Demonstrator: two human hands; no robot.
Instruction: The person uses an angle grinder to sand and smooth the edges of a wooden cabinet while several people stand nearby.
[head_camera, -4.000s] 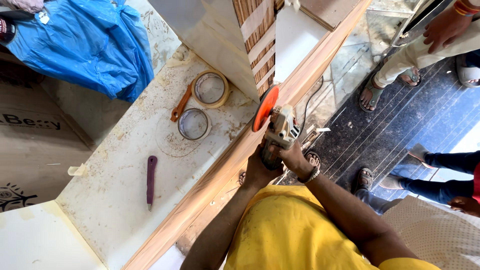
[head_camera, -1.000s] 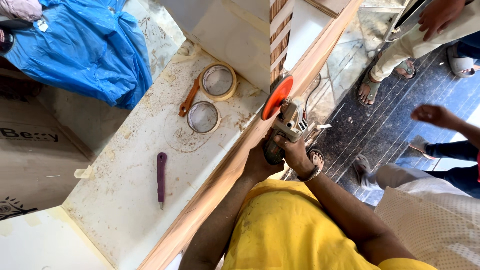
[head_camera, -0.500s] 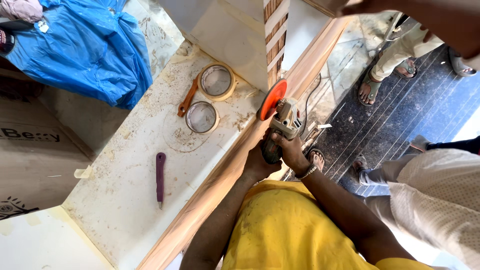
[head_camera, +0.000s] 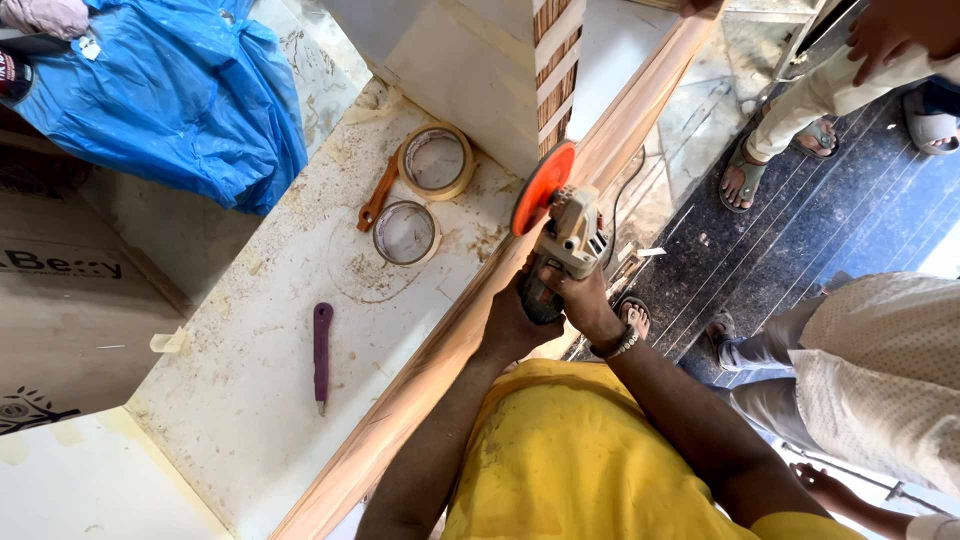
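Both forearms reach forward from a yellow shirt (head_camera: 590, 470), bent slightly at the elbows and converging on an angle grinder (head_camera: 562, 245). The left hand (head_camera: 512, 325) wraps closed around the dark rear grip of the tool, while the right hand (head_camera: 585, 300), a beaded bracelet (head_camera: 622, 343) at its wrist, closes over the body just ahead of it; neither hand shows an open finger. Directly beyond the knuckles, the grinder's orange disc (head_camera: 542, 188) stands on edge against the long wooden edge strip (head_camera: 440, 355) that runs diagonally under both hands. To the left of the left hand spreads a pale, dust-covered worktop (head_camera: 250, 370); on it lie a purple-handled tool (head_camera: 321, 355), well apart from the hands, and farther ahead two rolls of tape (head_camera: 420, 190) with an orange-handled tool (head_camera: 379, 192) just beside them. Beyond those, a blue plastic sheet (head_camera: 170, 100) is heaped at the far left, with a brown cardboard box (head_camera: 70, 300) nearer. To the right of the right hand, a dark stone floor (head_camera: 800, 220) lies below, where other people's sandalled feet (head_camera: 745, 175) and a person in a light patterned shirt (head_camera: 890, 380) stand near.
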